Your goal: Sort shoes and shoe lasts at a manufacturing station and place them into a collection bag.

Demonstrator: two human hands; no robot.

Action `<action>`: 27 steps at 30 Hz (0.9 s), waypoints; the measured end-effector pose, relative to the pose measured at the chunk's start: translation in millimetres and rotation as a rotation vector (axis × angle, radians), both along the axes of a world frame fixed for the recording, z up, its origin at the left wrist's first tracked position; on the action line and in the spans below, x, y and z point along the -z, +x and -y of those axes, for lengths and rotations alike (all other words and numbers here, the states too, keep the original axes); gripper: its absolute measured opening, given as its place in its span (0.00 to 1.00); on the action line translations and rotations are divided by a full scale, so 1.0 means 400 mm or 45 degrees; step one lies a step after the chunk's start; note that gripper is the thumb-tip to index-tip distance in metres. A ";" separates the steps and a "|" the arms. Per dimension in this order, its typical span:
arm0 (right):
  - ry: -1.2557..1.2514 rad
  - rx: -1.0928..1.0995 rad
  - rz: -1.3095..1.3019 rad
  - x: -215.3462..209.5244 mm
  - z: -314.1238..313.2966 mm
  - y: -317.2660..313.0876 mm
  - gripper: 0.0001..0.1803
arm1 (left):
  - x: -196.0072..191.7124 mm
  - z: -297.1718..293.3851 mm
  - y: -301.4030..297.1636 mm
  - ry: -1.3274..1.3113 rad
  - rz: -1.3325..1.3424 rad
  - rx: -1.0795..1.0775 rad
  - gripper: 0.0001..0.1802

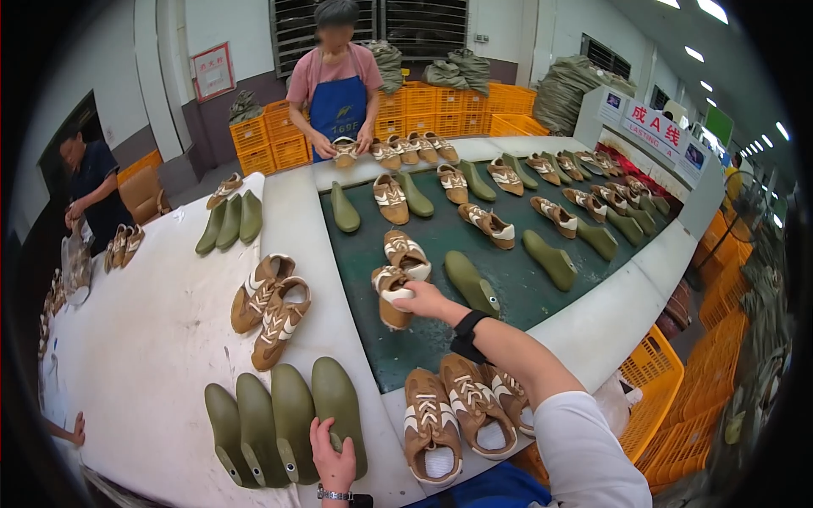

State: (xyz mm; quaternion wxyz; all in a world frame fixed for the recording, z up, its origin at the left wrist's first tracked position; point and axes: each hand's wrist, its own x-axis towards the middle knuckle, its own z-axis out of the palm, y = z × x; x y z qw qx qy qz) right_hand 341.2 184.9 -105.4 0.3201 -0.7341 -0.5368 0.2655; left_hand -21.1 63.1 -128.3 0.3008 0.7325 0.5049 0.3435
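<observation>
Four green lasts (pixel 288 419) beside hands (pixel 334 461)

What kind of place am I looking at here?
Most likely a shoe factory assembly line: brown shoe uppers and green shoe lasts lie in rows along a green conveyor belt, with orange crates stacked behind.

**Shoe upper and shoe last in hand**

Brown shoe upper (pixel 391 296) with white stripes and laces, frame centre, lying on the dark green belt, heel gripped. Olive-green shoe last (pixel 339 406), lower centre, sole up, rightmost of four on the white table.
</observation>
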 end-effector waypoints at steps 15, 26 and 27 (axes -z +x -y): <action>-0.206 -0.146 -0.168 -0.116 0.235 0.006 0.19 | -0.001 -0.010 -0.013 0.034 -0.001 -0.056 0.25; -0.390 -0.225 -0.137 -0.177 0.350 0.021 0.17 | 0.012 -0.004 -0.003 0.032 0.027 -0.037 0.25; -0.336 -0.247 -0.123 -0.190 0.363 0.028 0.16 | 0.016 -0.004 0.000 0.026 0.021 -0.052 0.26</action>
